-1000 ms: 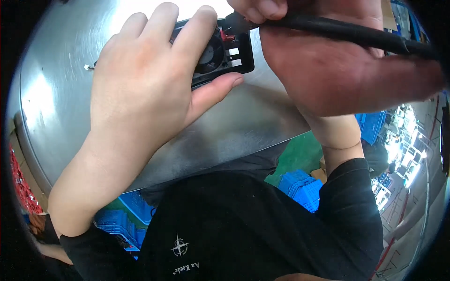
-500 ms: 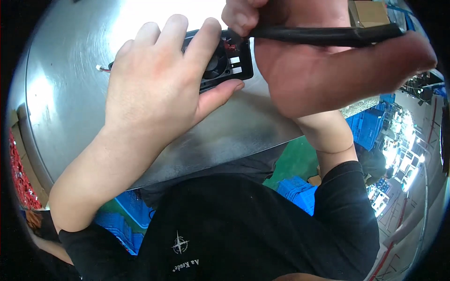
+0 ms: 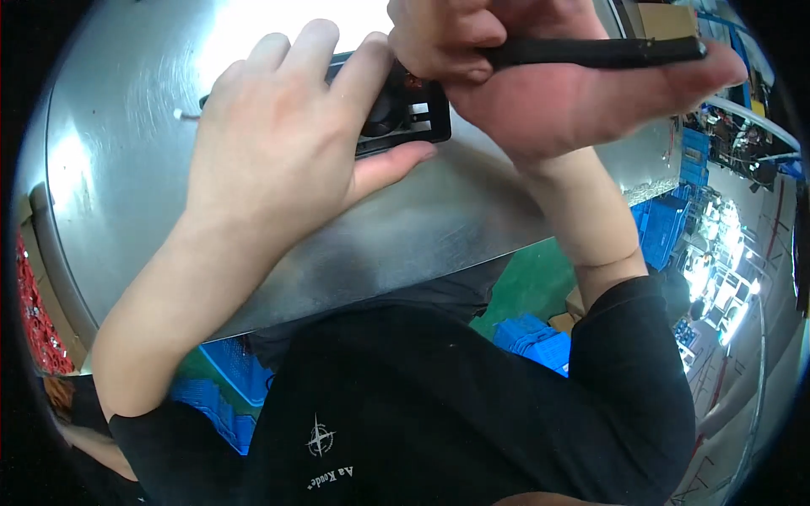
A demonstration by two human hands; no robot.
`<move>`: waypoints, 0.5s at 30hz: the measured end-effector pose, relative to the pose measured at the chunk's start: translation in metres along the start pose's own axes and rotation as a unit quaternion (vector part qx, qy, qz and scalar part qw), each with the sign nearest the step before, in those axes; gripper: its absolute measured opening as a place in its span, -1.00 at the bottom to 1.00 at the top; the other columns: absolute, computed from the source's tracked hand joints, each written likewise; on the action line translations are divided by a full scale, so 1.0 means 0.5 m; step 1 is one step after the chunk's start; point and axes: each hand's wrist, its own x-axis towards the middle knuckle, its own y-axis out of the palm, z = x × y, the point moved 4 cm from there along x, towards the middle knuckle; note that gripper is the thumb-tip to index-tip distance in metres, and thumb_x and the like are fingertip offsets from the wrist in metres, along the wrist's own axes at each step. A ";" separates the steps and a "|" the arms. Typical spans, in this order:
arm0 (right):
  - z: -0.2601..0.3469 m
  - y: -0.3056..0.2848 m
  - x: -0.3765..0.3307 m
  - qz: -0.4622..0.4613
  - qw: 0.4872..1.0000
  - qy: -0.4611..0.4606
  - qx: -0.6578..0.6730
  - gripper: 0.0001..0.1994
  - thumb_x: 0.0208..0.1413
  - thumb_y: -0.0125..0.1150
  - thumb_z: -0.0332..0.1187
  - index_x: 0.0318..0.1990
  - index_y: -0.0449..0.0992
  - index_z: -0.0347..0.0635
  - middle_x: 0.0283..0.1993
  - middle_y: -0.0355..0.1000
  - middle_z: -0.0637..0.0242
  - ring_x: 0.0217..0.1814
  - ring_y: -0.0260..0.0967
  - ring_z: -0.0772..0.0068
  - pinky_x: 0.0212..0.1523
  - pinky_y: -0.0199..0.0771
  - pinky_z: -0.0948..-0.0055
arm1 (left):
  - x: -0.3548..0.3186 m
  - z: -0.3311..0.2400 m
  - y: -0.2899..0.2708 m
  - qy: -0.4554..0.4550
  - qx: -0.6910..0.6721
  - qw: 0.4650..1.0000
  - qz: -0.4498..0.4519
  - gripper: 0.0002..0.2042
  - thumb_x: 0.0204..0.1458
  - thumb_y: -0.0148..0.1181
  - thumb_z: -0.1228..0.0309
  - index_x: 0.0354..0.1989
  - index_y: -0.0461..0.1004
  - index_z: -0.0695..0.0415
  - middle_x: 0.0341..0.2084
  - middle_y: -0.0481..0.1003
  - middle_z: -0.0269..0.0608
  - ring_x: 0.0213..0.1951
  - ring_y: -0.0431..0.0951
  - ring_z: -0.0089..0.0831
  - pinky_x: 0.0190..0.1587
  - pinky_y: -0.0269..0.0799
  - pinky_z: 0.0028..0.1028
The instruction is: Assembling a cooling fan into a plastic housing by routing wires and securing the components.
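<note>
On the metal table lies a black rectangular housing [image 3: 440, 128] with a round black fan [image 3: 385, 116] inside. My left hand [image 3: 274, 139] rests across it, fingers over the top and thumb along the near edge, holding it down. A small white plug [image 3: 179, 115] sticks out past the left side of that hand. My right hand [image 3: 540, 105] is curled around a black pen-shaped tool [image 3: 599, 53] above the housing's right end. Its rear end points right beside the thumb; the working tip is hidden behind the fingers.
The shiny metal table [image 3: 405, 244] has its near edge close to my body. Red parts [image 3: 42, 320] sit in a carton at the far left. Blue crates [image 3: 533, 341] stand on the green floor below, with others [image 3: 662, 223] to the right. A cardboard box [image 3: 666, 21] is at the upper right.
My right hand with the black tool has shifted left and a little farther away, covering more of the housing's right end. The left hand has barely moved.
</note>
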 end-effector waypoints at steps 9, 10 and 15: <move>-0.023 -0.013 0.024 0.194 0.924 0.027 0.329 -0.04 -0.05 -0.36 0.79 -0.40 0.28 -0.11 -0.61 0.20 0.43 -0.69 -0.01 0.63 -0.68 -0.01 0.61 | -0.003 0.009 -0.021 0.092 0.000 0.996 0.000 -0.35 -0.14 0.46 -0.11 0.03 0.53 0.10 -0.28 0.37 -0.14 -0.24 0.50 -0.10 -0.20 0.46 -0.21; -0.032 -0.026 0.027 0.193 0.923 0.028 0.331 -0.04 -0.05 -0.36 0.79 -0.40 0.28 -0.11 -0.61 0.20 0.43 -0.69 -0.01 0.63 -0.68 -0.01 0.61 | -0.003 0.012 -0.022 0.092 -0.006 0.996 0.008 -0.34 -0.16 0.48 -0.10 0.04 0.53 0.09 -0.26 0.39 -0.14 -0.22 0.51 -0.09 -0.19 0.47 -0.20; -0.031 -0.017 0.052 0.327 0.892 0.043 0.308 -0.05 -0.01 -0.34 0.76 -0.38 0.33 -0.13 -0.61 0.21 0.47 -0.70 0.02 0.62 -0.69 0.03 0.63 | 0.005 0.012 -0.028 0.109 -0.028 0.994 -0.010 -0.35 -0.22 0.53 -0.05 0.03 0.55 0.07 -0.15 0.48 -0.14 -0.15 0.55 -0.07 -0.13 0.51 -0.17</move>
